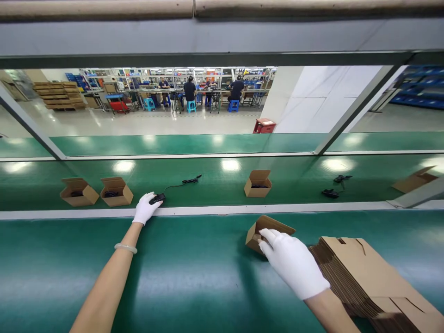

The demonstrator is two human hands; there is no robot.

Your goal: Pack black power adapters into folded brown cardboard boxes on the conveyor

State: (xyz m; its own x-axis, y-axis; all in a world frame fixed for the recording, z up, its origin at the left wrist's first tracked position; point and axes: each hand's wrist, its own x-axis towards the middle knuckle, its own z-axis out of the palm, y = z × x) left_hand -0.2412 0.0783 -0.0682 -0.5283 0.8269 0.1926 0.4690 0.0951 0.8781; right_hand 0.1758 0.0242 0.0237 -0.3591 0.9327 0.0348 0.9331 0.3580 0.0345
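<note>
Looking at the white-gloved left hand (147,208), what has it got?

Its fingers curl narrowly around a small black plastic device (157,199), at the near edge of the upper green conveyor belt (215,185). A thin black cable (176,186) runs from the device to a small bundle on that belt.

And the white-gloved right hand (291,263)?

Its fingers lie close together against a small tan cardboard box (267,231), tilted on the lower green conveyor belt (69,286). Whether they actually grip it, I cannot tell.

What's next to that box?

A slanting stack of flat corrugated cardboard blanks (364,282), just beside the right hand.

Anything else along the upper belt?

Three open tan cardboard boxes (257,183) stand on it, and a second black device with its cable (330,193) lies farther right. A long white rail (222,210) separates the two belts, and a pale bangle (125,248) circles the left wrist.
</note>
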